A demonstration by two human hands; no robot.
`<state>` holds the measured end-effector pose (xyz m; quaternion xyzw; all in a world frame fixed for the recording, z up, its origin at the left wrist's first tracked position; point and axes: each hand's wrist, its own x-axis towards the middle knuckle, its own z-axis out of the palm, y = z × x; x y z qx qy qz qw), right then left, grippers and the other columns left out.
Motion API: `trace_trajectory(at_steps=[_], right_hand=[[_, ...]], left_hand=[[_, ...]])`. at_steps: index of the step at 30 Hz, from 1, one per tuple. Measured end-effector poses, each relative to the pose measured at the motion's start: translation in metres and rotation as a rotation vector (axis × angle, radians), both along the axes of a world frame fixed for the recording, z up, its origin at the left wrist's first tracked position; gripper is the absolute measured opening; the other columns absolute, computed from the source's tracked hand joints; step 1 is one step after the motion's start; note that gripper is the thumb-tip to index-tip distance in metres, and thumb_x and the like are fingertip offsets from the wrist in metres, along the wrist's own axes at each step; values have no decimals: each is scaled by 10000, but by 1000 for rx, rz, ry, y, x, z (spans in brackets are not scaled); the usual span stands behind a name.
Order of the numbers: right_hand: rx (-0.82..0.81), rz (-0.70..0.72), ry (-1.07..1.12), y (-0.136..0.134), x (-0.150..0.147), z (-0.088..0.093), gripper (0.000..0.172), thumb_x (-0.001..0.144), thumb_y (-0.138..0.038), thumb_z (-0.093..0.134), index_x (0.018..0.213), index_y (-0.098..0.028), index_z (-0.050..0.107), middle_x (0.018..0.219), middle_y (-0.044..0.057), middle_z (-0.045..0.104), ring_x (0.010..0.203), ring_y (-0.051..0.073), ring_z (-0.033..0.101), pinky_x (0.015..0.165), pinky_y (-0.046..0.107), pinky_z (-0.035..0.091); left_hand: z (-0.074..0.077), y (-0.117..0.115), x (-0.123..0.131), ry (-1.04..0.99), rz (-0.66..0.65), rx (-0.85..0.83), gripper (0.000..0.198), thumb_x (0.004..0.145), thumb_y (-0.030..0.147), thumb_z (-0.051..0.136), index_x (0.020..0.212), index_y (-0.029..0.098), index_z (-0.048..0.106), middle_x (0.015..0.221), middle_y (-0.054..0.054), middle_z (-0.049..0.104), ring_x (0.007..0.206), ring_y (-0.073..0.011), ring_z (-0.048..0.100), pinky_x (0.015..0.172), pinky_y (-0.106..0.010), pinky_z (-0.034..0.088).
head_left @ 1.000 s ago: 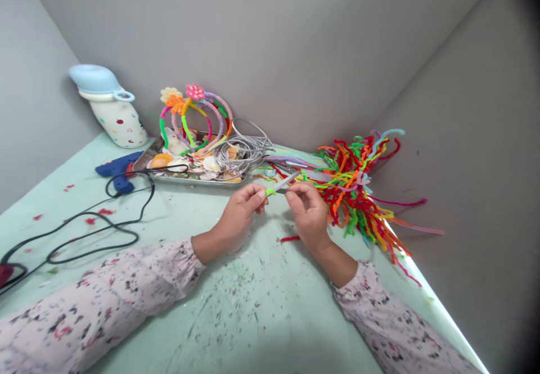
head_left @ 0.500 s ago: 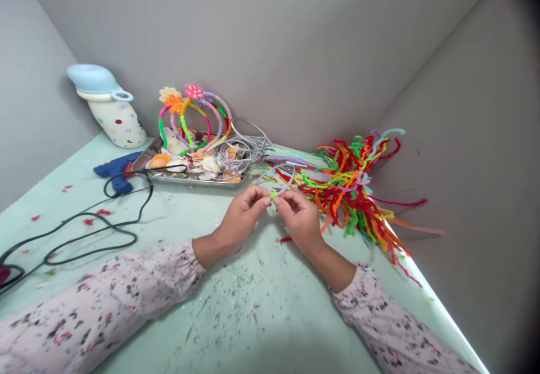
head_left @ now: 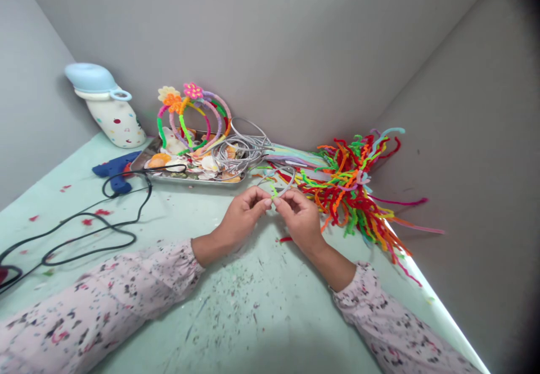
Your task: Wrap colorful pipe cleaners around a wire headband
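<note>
My left hand (head_left: pixel 244 213) and my right hand (head_left: pixel 301 216) meet above the table, thumbs and forefingers pinched close together. Between the fingertips is a bright green pipe cleaner (head_left: pixel 274 192), its short end sticking up. A loop of grey wire (head_left: pixel 292 175) arcs up behind the fingers and runs down to the same pinch point. How the pipe cleaner sits on the wire is hidden by the fingertips.
Behind my left hand stands a metal tray (head_left: pixel 198 181) with shells, flower-trimmed rings (head_left: pixel 182 124) and coiled grey wire (head_left: pixel 242 154). A blue glue gun (head_left: pixel 118 169), its black cord (head_left: pixel 113 226) and a bottle (head_left: pixel 113 118) are left. Colourful pipe cleaners (head_left: pixel 354 188) lie right.
More of the green pipe cleaner now shows, its end pointing up above the fingertips. Both hands stay in nearly the same place.
</note>
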<state>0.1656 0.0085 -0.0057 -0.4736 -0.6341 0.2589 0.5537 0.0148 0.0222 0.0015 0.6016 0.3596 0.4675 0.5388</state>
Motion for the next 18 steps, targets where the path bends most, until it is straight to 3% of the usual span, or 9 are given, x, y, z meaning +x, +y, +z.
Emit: trace_trajectory(at_steps=[7, 18], right_hand=[[12, 17, 23, 2, 2, -3, 132, 823, -283, 607, 720, -203, 582, 700, -17, 518, 659, 130, 490, 627, 261, 409], [-148, 144, 281, 1, 1, 0, 96, 807, -291, 615, 811, -196, 622, 691, -24, 568, 649, 122, 518, 642, 258, 423]], left_hand=[[1, -1, 0, -2, -42, -11, 166, 842, 314, 575, 787, 159, 562, 705, 20, 505, 643, -104, 418, 606, -237, 342], [-3, -1, 1, 8, -37, -29, 148, 842, 302, 570, 804, 159, 558, 715, 25, 505, 640, -101, 412, 610, -234, 334]])
